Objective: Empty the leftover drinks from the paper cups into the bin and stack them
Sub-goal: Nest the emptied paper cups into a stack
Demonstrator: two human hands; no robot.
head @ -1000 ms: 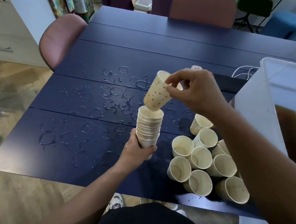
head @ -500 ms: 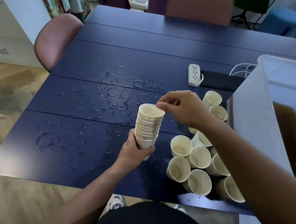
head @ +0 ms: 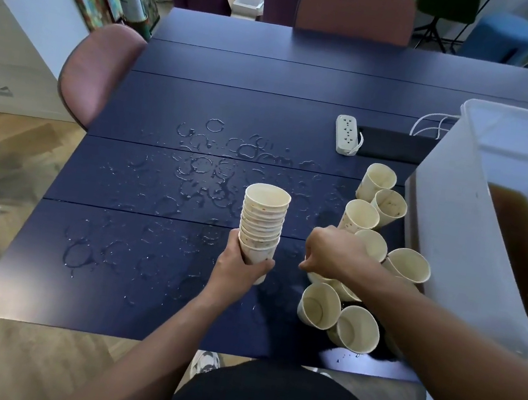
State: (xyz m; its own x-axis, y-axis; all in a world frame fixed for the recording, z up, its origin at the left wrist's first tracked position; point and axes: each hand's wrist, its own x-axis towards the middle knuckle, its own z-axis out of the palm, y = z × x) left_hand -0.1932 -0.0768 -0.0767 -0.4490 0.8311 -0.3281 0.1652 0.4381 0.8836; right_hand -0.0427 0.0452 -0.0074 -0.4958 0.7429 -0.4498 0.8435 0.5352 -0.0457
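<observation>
Stacking step, mid-way — left hand (head: pixel 243 267) is wrapped around the bottom of a stack of paper cups (head: pixel 262 221), fingers (head: pixel 264 267) closed on the lowest cup, stack upright and held near the middle of the table (head: pixel 169 93), its base seemingly just off the top. Right hand (head: pixel 332 254) is down in the cluster of loose cups (head: pixel 359 217) on the near right; its fingers curl down over a cup mostly hidden under the hand, so cannot tell whether the grip is closed on it or only reaching. Loose cups look emptied: they stand crowded, rims touching, between the stack and the bin (head: pixel 460 225), which stands at the right table edge with brown liquid (head: pixel 518 246) pooled inside. So the pouring part looks largely done, judging by the dry-looking cup interiors, and nesting is what remains — roughly nine or ten cups left. Next move calls for lifting one cup clear of its neighbours without knocking them, carrying it left over the stack's open top and dropping it in square, left hand steadying. Wet rings (head: pixel 209 172) all over the table — cups may be slippery. A power strip (head: pixel 347 133) lies on the far side, close to the wet patch.
</observation>
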